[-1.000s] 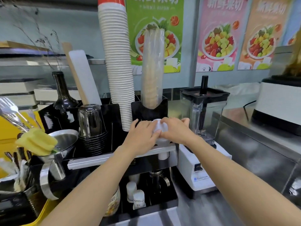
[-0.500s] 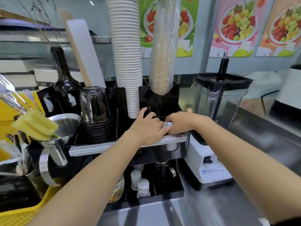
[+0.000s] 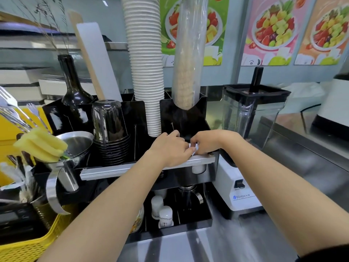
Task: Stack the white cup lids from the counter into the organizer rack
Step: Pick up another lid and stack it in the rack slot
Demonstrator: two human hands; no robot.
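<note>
Head view shows both hands — left hand (image 3: 171, 151) and right hand (image 3: 204, 142) — pinched on white cup lids (image 3: 194, 148) at the organizer rack (image 3: 188, 120) front slot, seemingly mid-insertion; next, press them down and let go.

Bright, even indoor light with soft, faint shadows — glare streaks on the steel counter (image 3: 311, 148), the metal funnel (image 3: 75, 142) and the dark bottle (image 3: 75, 91); wide-angle lens bows lines near the edges, and smearing blurs the counter foreground and the left-hand forks (image 3: 11, 110).
</note>
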